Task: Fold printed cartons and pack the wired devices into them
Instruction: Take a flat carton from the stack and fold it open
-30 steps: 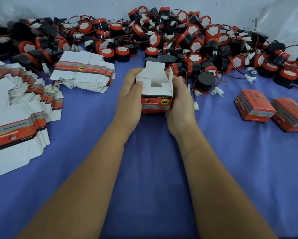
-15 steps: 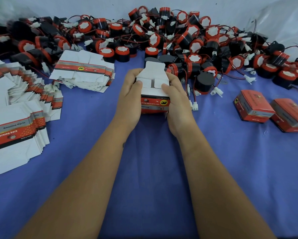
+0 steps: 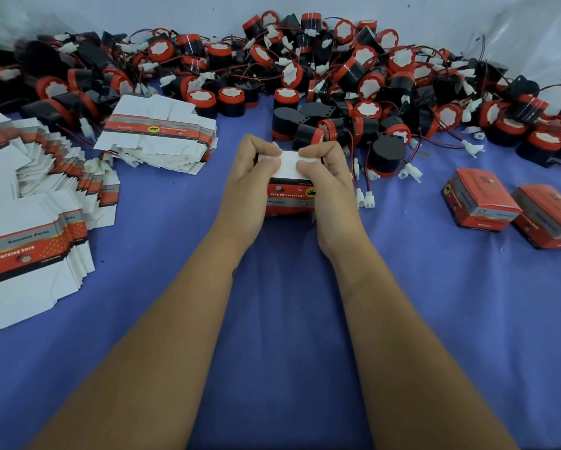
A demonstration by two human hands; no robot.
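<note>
- Red-and-white printed carton (image 3: 290, 193) sits mid-tabletop, standing on the blue cloth (image 3: 289, 319), open end up, with the white top flap (image 3: 289, 164) folded flat across it.
- Left hand (image 3: 251, 186) clamps the carton's left side, thumb and forefinger pinched onto the flap edge. Grip is narrow, closed on the carton.
- Right hand (image 3: 329, 190) mirrors it on the right side, thumb pressing the flap down, fingers curled over the far edge. Also closed on the carton.
- Reason for the two-sided hold, as I read it: the walls are braced square so the flap tucks in without the box skewing.
- Cannot tell whether a device is already inside — the flap and hands cover the opening.
- Loose wired devices (image 3: 354, 76) are heaped along the far edge of the tabletop, the nearest ones just beyond the fingers, so the next pick is a short reach.
- Flat carton blanks: one stack (image 3: 159, 131) left of centre toward the far edge, a bigger fanned pile (image 3: 29, 228) along the left edge — feed stock on the left.
- Two closed cartons (image 3: 513, 209) sit near the right edge, well apart from the hands. Looks like the output side.
- Step in hand, by my judgement: closing the top flap.
</note>
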